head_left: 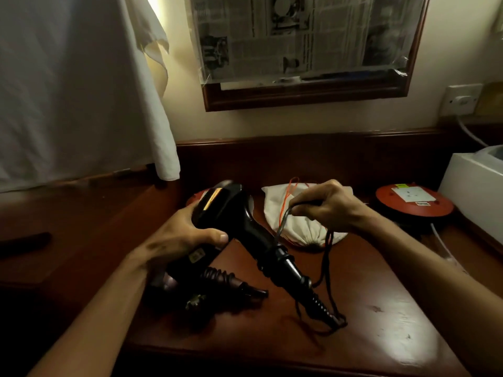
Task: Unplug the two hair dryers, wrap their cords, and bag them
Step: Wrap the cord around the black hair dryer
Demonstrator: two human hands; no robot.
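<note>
a black hair dryer [234, 219] is held above the dark wooden counter [367, 308] by the left hand [179, 235], whose grip is closed round the dryer's body, thumb on the near side. its handle is slanted down to the right, and the ribbed cord sleeve at its end is seen close over the counter top. the dryer's black cord [328, 257] is pinched in the right hand [326, 205], the grip narrow, with fingers curled round it; from there the cord hangs in loose strands down to the sleeve end and is looped on the counter.

a second hair dryer [206, 278] is lain on the counter under the left hand, its ribbed sleeve pointed right; its cord is too dark to be traced. a white cloth bag [283, 210] with an orange drawstring [288, 197] is set behind the hands, near the raised back edge of the counter. a red round reel [413, 202] with a white socket plate is placed to the right, just beside a white box [471, 180] at the right edge.

bare counter is seen in front, towards the near edge, and to the right of the cord. a white cloth [81, 91] is hung at the left, its lower corner over the counter's back-left corner. a wall socket [462, 100] is seen upper right, and a framed panel covered with newspaper [304, 36] above.
</note>
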